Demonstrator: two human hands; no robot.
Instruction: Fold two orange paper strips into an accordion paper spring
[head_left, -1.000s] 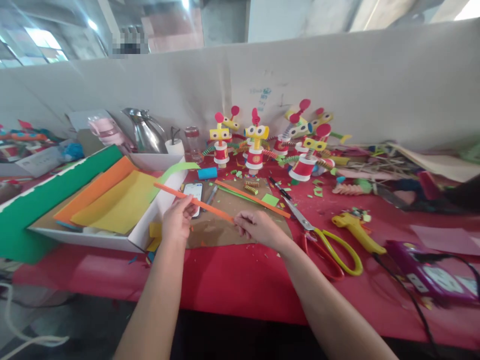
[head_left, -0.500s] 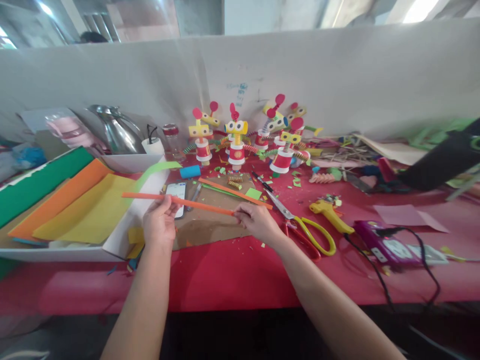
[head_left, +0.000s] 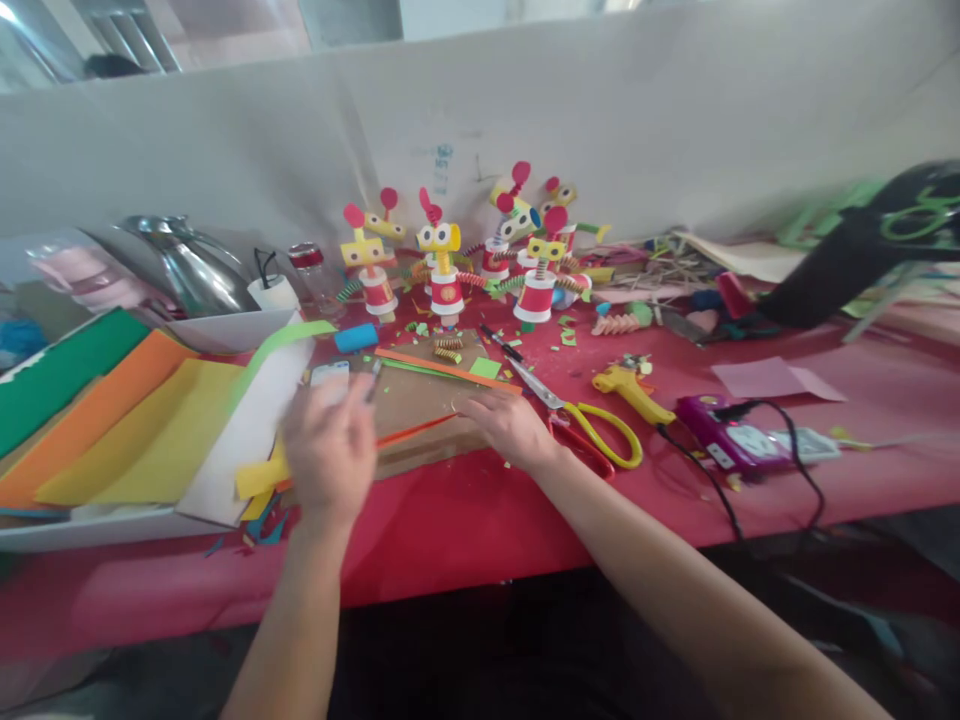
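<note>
An orange paper strip (head_left: pixel 412 434) slants low over the brown cardboard (head_left: pixel 401 402). The fingers of my right hand (head_left: pixel 514 428) are closed on its right end. My left hand (head_left: pixel 334 450) is smeared by motion over the strip's left part, so its grip does not show. Partly behind that hand lies a phone (head_left: pixel 330 374). A second orange strip (head_left: pixel 442 369) and a green paper square (head_left: pixel 485 368) rest on the cardboard. Right of my right hand are scissors (head_left: pixel 577 415) with one yellow and one red handle.
Several paper-cup robot figures (head_left: pixel 447 290) stand at the back. To the left is a white box (head_left: pixel 259 425) of coloured paper, near a metal jug (head_left: pixel 195 265). A yellow glue gun (head_left: pixel 634 392) and a purple power strip (head_left: pixel 739 437), with cables, lie right.
The held orange strip has come down towards the cardboard. My left hand is now blurred by motion. The whole view has shifted, with the table's things farther left in it.
</note>
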